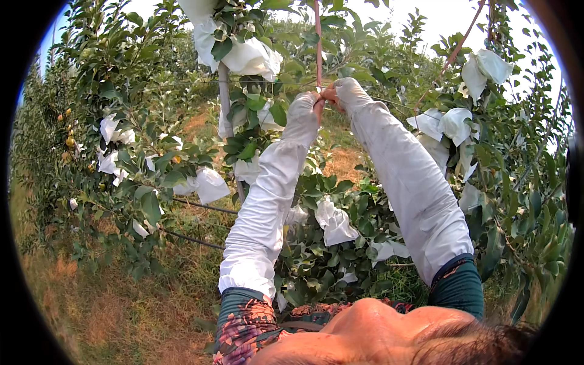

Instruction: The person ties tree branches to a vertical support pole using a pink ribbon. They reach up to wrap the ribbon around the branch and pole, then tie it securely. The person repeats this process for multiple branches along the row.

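A reddish-pink cord [319, 42] hangs taut from above, down to a thin trellis wire that crosses in front of me. Both of my arms, in white sleeve covers, are raised and stretched forward, and my hands meet at the cord's lower part. My left hand [317, 104] is closed around it, its fingertips mostly hidden by the sleeve. Close beside it on the right, my right hand [332, 95] pinches at the same spot with bent fingers. How the cord runs between the fingers is too small to make out.
White fruit bags [252, 58] hang among the leaves on many branches. A grey post [225, 103] stands left of my hands. Dark hoses [191, 236] run low on the left. Another reddish cord [453, 56] slants at the upper right. Dry grass [115, 310] covers the ground.
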A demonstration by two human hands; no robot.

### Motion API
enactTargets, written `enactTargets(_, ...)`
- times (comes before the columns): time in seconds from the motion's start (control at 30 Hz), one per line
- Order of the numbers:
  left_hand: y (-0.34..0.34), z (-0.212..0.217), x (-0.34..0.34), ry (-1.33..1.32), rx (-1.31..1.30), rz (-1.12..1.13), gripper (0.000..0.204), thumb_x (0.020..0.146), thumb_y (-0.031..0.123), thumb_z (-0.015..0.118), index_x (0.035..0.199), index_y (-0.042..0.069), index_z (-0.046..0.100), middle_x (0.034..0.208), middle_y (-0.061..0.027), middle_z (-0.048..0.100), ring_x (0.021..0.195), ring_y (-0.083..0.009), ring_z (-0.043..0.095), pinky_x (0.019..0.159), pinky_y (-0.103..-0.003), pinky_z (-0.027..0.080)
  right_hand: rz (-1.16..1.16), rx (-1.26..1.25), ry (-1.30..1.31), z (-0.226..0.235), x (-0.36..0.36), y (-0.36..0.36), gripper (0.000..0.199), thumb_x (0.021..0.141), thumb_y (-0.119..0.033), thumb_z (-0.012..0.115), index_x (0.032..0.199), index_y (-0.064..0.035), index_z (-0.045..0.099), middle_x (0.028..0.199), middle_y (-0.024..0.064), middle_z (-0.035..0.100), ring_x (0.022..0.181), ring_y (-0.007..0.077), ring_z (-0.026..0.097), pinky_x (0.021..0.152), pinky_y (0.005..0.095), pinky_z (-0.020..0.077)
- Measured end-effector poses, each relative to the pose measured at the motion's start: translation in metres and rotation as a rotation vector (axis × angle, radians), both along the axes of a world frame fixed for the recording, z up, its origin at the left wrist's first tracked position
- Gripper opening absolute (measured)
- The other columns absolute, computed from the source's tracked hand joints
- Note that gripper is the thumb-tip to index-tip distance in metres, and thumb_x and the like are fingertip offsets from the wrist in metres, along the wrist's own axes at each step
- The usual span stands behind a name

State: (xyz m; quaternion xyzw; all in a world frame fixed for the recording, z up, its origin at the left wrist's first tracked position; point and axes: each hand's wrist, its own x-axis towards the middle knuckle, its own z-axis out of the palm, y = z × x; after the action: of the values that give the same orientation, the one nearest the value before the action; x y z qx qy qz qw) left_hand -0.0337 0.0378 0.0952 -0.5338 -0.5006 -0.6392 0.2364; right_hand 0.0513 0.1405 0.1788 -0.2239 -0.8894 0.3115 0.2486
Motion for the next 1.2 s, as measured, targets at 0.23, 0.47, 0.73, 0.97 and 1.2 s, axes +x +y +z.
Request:
enactTargets(0.23, -0.012, 0.03, -0.019, 0.408, 0.072, 0.285, 0.015, 0.07, 0.004, 0.063, 0.085, 0.007, 0.06, 0.083, -0.0087, 0.055, 0.077, -0.0264, 0.054, 0.069, -0.037, 0.042, 0.047, -0.189, -0.018, 0.004, 0.002, -0.011, 0.011, 0.076, -0.007, 0.065, 0.07, -0.0033, 0.057, 0.057, 0.002, 0.053, 0.038, 0.0078, 0.042, 0.035, 0.0222, 0.0327)
enactTargets(0.47, 0.006, 0.039, -0.025, 0.452, -0.037, 0.28, 0.015, 0.067, 0.009, 0.062, 0.082, 0.012, 0.062, 0.081, -0.0084, 0.054, 0.077, -0.0277, 0.055, 0.066, -0.039, 0.043, 0.199, -0.053, -0.006, 0.019, 0.018, -0.008, 0.008, 0.073, -0.003, 0.064, 0.07, -0.0002, 0.058, 0.058, 0.0045, 0.055, 0.045, 0.0128, 0.051, 0.039, 0.0261, 0.0396)
enactTargets(0.73, 0.018, 0.037, -0.021, 0.289, 0.017, 0.345, 0.006, 0.073, 0.011, 0.059, 0.077, 0.007, 0.057, 0.077, -0.0137, 0.052, 0.075, -0.0326, 0.053, 0.067, -0.041, 0.042, -0.256, 1.116, 0.045, 0.019, 0.005, -0.027, 0.015, 0.073, -0.005, 0.057, 0.084, -0.0124, 0.063, 0.081, 0.0105, 0.062, 0.079, 0.03, 0.06, 0.068, 0.0365, 0.0496)
enactTargets(0.97, 0.02, 0.036, -0.019, 0.242, 0.074, 0.396, 0.007, 0.074, 0.012, 0.057, 0.076, 0.006, 0.054, 0.074, -0.0154, 0.052, 0.073, -0.0334, 0.052, 0.066, -0.042, 0.041, -0.042, 0.396, 0.369, 0.0, -0.024, -0.008, 0.013, 0.073, -0.006, 0.064, 0.086, -0.0054, 0.066, 0.081, 0.0107, 0.065, 0.077, 0.0225, 0.062, 0.068, 0.0321, 0.049)
enactTargets(1.2, -0.001, 0.045, -0.001, -0.255, -0.038, -0.025, 0.013, 0.078, 0.006, 0.049, 0.091, 0.002, 0.049, 0.079, -0.0162, 0.055, 0.076, -0.0323, 0.056, 0.068, -0.039, 0.044, 0.394, -0.248, 0.401, 0.006, -0.029, 0.028, 0.026, 0.071, -0.003, 0.072, 0.093, 0.0051, 0.063, 0.084, 0.0118, 0.064, 0.077, 0.0183, 0.06, 0.075, 0.0282, 0.0468)
